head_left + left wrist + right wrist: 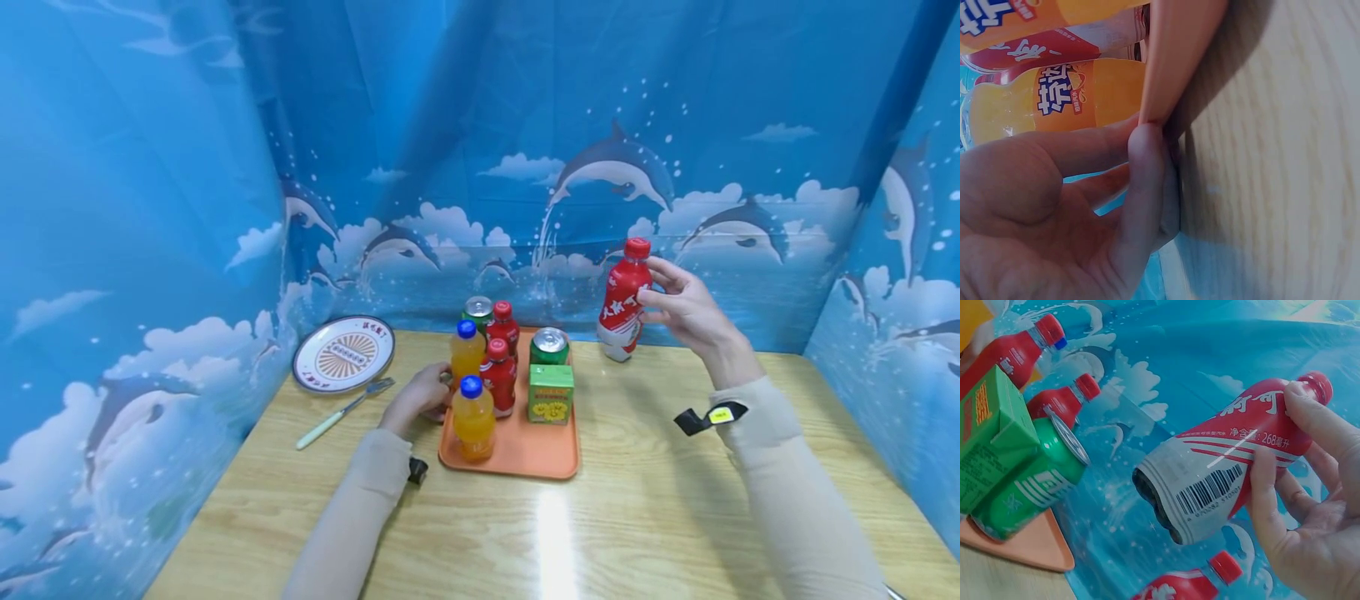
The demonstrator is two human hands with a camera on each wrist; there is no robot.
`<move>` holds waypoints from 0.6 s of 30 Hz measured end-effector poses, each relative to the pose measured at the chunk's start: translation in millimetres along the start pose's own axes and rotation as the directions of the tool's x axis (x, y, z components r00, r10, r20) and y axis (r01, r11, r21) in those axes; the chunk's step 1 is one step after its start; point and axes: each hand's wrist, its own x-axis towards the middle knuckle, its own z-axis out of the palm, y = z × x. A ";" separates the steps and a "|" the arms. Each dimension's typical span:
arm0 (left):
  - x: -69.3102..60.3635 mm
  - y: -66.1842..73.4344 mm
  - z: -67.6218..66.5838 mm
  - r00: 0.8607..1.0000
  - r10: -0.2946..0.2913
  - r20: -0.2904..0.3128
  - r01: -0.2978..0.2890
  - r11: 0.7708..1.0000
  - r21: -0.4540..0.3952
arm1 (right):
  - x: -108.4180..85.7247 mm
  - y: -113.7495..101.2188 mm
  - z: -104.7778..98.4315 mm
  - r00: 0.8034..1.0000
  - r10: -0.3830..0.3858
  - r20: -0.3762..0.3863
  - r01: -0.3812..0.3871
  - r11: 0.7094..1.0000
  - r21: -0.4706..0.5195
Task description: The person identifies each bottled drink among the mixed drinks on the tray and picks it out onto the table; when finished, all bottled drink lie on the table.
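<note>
My right hand [686, 312] [1316, 500] grips a red bottle with a white lower part [624, 304] [1229, 456], tilted, to the right of the orange tray [525, 454] near the back curtain. With fingers and thumb, my left hand [422, 396] [1079, 194] pinches the left edge of that tray [1179, 50]. On the tray are two orange drink bottles [473, 421] [1091, 94] with blue caps, two red bottles [500, 387], green cans [550, 346] [1035, 478] and a green box [551, 396] [997, 434].
A patterned plate [343, 354] lies at the back left, with a fork [341, 417] with a pale green handle just in front. In the right wrist view, another red-capped bottle [1179, 584] shows at the bottom edge. Dolphin-print curtains [480, 167] enclose the wooden table [637, 500].
</note>
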 end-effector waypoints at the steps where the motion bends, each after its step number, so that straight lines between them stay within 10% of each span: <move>1: 0.3 -0.3 0.4 1.000 -0.001 -0.003 0.001 1.000 0.003 | -2.0 0.9 -3.7 1.000 -0.013 0.000 0.013 1.000 0.015; 18: 0.5 -0.2 0.6 1.000 -0.005 -0.008 0.005 1.000 -0.005 | -27.6 20.3 -62.1 0.986 -0.139 -0.093 0.144 0.988 0.057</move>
